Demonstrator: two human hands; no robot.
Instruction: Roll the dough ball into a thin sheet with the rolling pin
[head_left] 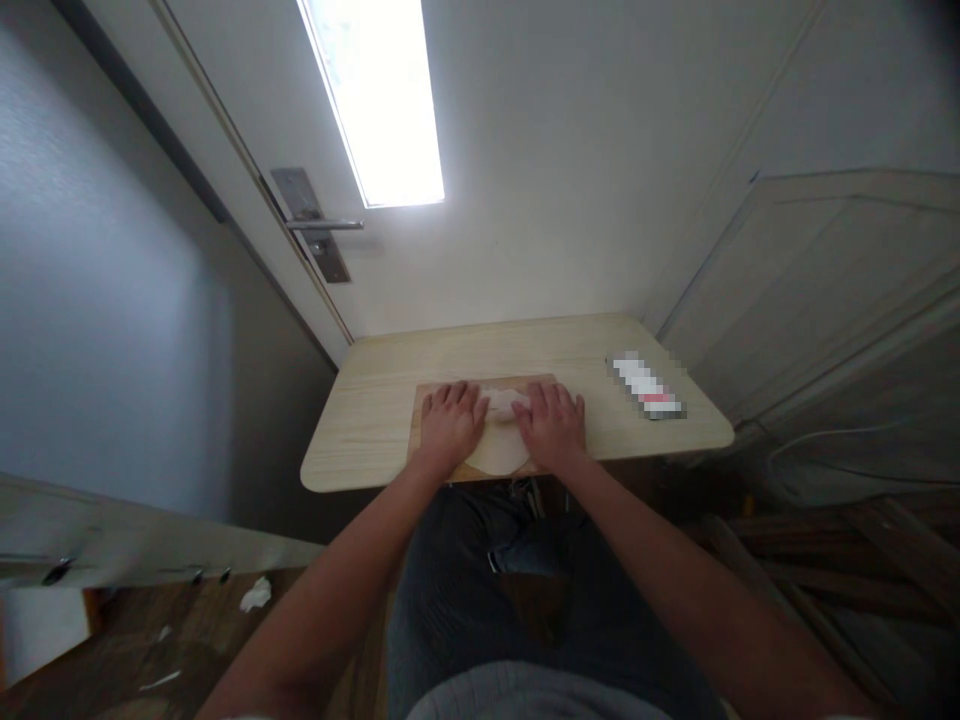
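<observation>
A thin, pale, rounded sheet [499, 450], which looks like dough, lies on a light brown board [414, 428] near the table's front edge. Across its far part runs a whiter, raised band [506, 402]; whether this is a rolled-up fold or a separate piece I cannot tell. My left hand [452, 420] rests palm down over the left end of the band, fingers stretched forward and thumb pointing inward. At the right end, my right hand [553, 420] lies the same way, its thumb touching the pale material. What is under both palms is hidden.
The small wooden-topped table [360, 440] stands against a white door with a metal handle [326, 225]. A blurred-out phone-like object [645, 385] lies on its right side. Crumpled white paper [256, 595] is on the floor at left; wooden slats [825, 560] stand at right.
</observation>
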